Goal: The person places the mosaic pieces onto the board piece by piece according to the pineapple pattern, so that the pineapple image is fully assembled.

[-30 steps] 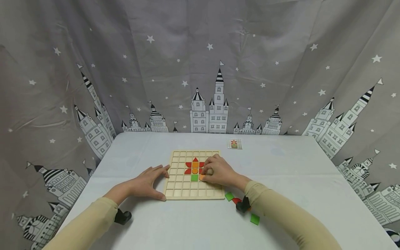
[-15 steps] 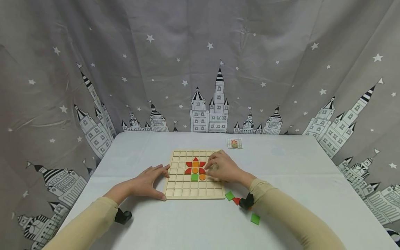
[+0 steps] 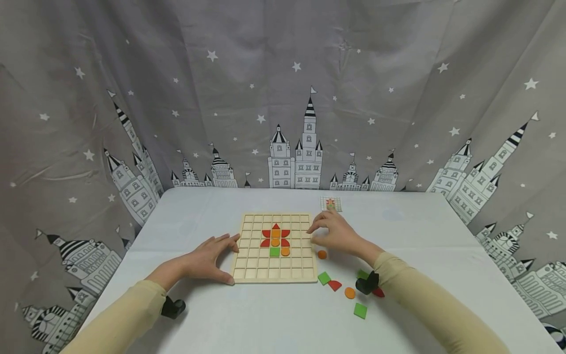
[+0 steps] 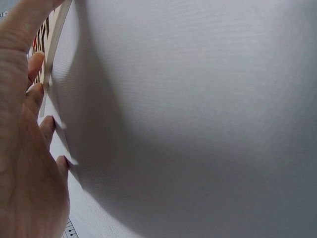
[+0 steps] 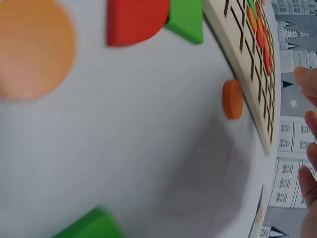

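A wooden grid board [image 3: 252, 263] lies on the table in the head view. On it red, orange and green pieces form a figure, with a green square [image 3: 274, 251] and an orange disc [image 3: 285, 251] side by side at the bottom. My left hand [image 3: 208, 258] is spread along the board's left edge, thumb at the near corner. My right hand [image 3: 337, 233] hovers over the board's right edge, fingers loosely bent and holding nothing. Just below it a loose orange disc [image 3: 322, 254] lies beside the board, seen edge-on in the right wrist view.
Right of the board lie loose pieces: a green square [image 3: 324, 278], a red quarter-round piece [image 3: 334, 285], another orange disc [image 3: 350, 293] and a second green square [image 3: 360, 310]. More are partly covered by the right wrist camera [image 3: 368, 283]. A small pattern card [image 3: 337, 202] lies farther back.
My right hand has let go of the orange disc beside the green square on the board and drawn back rightward, uncovering the loose pieces. The left hand stays in place.
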Demonstrator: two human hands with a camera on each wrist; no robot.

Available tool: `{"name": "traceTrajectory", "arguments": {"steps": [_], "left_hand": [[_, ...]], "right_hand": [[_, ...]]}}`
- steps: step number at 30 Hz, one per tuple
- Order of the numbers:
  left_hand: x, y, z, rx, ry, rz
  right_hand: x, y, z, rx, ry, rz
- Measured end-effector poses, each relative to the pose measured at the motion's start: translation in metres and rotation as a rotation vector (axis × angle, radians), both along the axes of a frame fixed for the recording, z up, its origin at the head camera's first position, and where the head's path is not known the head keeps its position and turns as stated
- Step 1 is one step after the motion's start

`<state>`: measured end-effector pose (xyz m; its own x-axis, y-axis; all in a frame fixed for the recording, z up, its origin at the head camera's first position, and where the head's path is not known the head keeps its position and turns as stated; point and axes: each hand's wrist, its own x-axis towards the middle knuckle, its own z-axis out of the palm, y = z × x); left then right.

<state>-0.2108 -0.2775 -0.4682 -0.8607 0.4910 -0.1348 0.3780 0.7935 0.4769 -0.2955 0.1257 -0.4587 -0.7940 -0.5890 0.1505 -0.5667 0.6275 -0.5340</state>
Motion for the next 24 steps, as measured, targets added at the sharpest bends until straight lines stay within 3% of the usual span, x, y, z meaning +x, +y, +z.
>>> {"name": "traceTrajectory", "arguments": {"steps": [12, 24], "left_hand": [[0.0, -0.002, -0.003, 0.008, -0.004, 0.002], [-0.002, -0.003, -0.005, 0.006, -0.006, 0.007]], "right_hand": [[0.007, 0.028, -0.011, 0.115, -0.075, -0.016], [0.012, 0.04, -0.024, 0.053, -0.13, 0.024]]}}
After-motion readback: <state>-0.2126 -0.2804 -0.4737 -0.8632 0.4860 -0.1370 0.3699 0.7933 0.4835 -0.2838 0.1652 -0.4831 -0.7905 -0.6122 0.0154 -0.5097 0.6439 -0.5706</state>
